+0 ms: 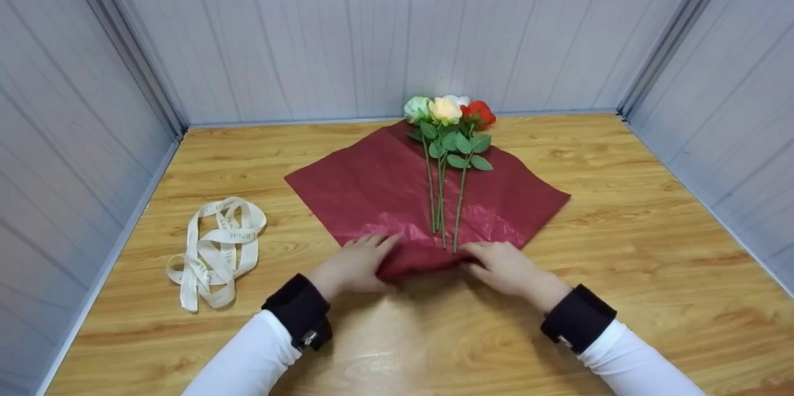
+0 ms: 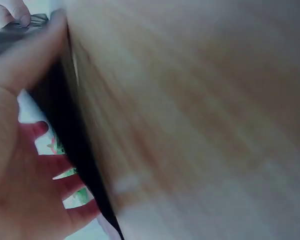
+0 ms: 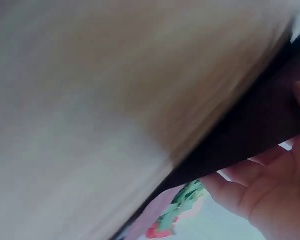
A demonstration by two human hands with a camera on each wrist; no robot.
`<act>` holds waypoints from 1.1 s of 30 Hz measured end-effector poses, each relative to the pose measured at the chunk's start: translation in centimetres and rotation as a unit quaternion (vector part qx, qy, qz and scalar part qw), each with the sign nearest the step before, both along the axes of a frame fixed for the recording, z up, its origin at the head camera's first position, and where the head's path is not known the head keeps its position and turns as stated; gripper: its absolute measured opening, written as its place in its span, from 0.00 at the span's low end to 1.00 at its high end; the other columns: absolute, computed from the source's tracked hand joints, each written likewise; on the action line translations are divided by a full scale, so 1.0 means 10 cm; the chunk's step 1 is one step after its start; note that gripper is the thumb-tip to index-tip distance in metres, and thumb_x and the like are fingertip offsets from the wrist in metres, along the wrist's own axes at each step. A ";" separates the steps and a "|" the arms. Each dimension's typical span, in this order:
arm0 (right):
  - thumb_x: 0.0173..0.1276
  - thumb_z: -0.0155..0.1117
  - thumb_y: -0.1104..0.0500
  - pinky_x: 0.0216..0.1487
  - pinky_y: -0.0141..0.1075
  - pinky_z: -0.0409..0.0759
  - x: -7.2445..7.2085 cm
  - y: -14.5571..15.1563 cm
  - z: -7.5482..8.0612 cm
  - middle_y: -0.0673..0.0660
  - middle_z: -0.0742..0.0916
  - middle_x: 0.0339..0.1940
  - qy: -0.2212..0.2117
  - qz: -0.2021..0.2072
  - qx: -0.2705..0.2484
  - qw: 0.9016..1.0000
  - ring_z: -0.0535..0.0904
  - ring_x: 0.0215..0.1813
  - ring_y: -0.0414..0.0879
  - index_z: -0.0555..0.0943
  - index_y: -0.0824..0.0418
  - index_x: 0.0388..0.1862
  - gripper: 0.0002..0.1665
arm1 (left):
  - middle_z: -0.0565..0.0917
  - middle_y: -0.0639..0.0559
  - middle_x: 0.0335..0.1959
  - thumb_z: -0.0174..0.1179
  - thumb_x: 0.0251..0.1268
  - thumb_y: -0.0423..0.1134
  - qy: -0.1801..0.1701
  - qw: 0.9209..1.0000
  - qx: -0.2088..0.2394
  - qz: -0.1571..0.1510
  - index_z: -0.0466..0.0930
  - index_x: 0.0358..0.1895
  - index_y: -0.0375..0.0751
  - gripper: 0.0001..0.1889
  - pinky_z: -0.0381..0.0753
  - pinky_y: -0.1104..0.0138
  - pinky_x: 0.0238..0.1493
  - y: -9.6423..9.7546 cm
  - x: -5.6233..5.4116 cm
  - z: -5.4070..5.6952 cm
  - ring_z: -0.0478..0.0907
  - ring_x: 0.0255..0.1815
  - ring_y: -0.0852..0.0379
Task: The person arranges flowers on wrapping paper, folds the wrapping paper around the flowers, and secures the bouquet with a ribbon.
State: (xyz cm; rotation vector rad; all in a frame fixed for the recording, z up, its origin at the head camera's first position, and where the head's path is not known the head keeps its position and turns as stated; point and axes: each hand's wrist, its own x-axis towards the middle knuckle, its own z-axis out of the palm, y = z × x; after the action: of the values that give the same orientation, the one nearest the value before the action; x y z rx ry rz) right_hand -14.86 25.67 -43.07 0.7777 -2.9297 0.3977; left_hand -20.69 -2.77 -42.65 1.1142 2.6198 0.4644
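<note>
Dark red wrapping paper (image 1: 366,179) lies spread on the table, its near edge folded up toward the flowers. My left hand (image 1: 360,262) pinches the left end of that fold, and my right hand (image 1: 512,269) the right end. In the left wrist view, the paper (image 2: 65,115) runs between thumb and fingers; the right wrist view shows the paper (image 3: 245,125) held likewise. On the paper rest a pale green rose (image 1: 417,108), a cream rose (image 1: 445,110), a red rose (image 1: 479,114) and a partly hidden white rose (image 1: 459,100), stems pointing toward me.
A loosely heaped cream ribbon (image 1: 231,236) with printed lettering lies to the left on the wooden table (image 1: 620,228). Pale panel walls (image 1: 372,23) stand at the back and both sides; the flower heads lie close to the back one.
</note>
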 end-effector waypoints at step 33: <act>0.74 0.50 0.60 0.33 0.37 0.64 -0.23 0.50 -0.02 0.50 0.70 0.20 -0.115 -0.185 -0.133 0.967 0.66 0.27 0.43 0.73 0.62 0.28 0.13 | 0.83 0.35 0.45 0.63 0.62 0.44 0.001 0.975 0.051 0.217 0.67 0.60 0.30 0.29 0.80 0.53 0.45 0.26 -0.13 -0.01 0.81 0.45 0.40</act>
State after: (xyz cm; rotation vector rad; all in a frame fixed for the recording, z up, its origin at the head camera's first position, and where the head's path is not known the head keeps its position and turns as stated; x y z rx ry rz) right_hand -17.13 30.70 -43.27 0.1522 -3.0401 0.8678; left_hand -21.97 -0.18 -42.73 0.5551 2.8681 0.6888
